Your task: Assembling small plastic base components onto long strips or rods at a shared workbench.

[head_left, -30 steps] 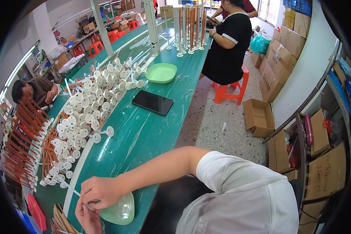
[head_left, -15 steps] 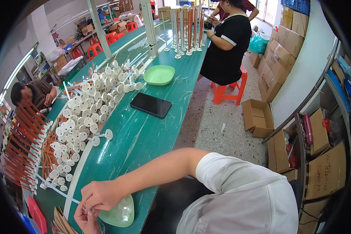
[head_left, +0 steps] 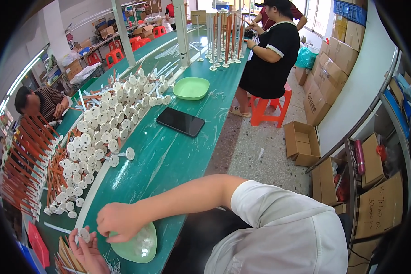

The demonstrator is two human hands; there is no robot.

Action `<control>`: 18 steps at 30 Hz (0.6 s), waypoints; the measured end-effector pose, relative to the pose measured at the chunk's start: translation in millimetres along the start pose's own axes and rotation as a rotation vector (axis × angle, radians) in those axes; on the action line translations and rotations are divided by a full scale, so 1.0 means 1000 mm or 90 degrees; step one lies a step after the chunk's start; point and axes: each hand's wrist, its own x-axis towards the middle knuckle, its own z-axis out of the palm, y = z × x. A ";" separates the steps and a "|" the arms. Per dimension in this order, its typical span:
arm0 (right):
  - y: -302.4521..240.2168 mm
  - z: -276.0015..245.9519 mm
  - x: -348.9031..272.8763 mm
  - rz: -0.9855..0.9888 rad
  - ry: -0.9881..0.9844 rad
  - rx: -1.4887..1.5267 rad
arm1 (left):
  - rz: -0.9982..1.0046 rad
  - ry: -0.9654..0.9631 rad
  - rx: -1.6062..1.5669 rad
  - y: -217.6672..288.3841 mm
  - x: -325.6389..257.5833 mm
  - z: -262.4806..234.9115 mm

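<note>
Between the fingers of my left hand [head_left: 90, 254] is a white round disc [head_left: 84, 235], the end of a stick whose pale strip [head_left: 59, 227] points left over the bench. My right hand [head_left: 122, 222] is just to its right, above the rim of a light green dish [head_left: 134, 249]. Its fingers are curled and bent down toward the dish, and whatever they may hold is hidden. Small clear items, too fine to make out, lie in that dish. Beyond my hands spreads a big heap of white disc-ended sticks [head_left: 106, 122], with brown and pale stems.
A black phone [head_left: 180, 122] and a second green dish [head_left: 191, 88] lie farther up the green bench [head_left: 144, 169]. Upright sticks [head_left: 226, 39] stand at the far end. Leaning brown sticks [head_left: 25, 157] are at left. A red tray [head_left: 38, 243] is near lower left. Two co-workers sit nearby.
My hands, together before, are now apart. My left hand has shifted left with the disc facing up; my right hand has moved toward the green dish.
</note>
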 end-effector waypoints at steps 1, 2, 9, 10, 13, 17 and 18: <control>0.001 -0.002 -0.001 0.033 -0.199 -0.002 | 0.001 0.040 -0.008 0.000 0.003 -0.003; 0.001 -0.001 -0.004 0.030 -0.200 0.001 | 0.001 0.080 -0.016 0.001 0.004 -0.004; -0.002 0.001 -0.007 -0.022 -0.521 0.067 | -0.032 0.017 0.038 -0.001 -0.004 0.011; -0.002 0.002 -0.005 -0.011 -0.555 0.094 | -0.033 0.005 0.046 0.000 -0.005 0.012; -0.005 0.000 -0.004 0.009 -0.544 0.132 | -0.030 -0.014 0.058 -0.002 -0.007 0.015; -0.007 -0.002 -0.005 0.035 -0.490 0.156 | -0.025 -0.005 0.067 0.002 -0.011 0.027; -0.007 -0.003 -0.004 0.049 -0.451 0.163 | -0.029 -0.011 0.074 0.001 -0.010 0.026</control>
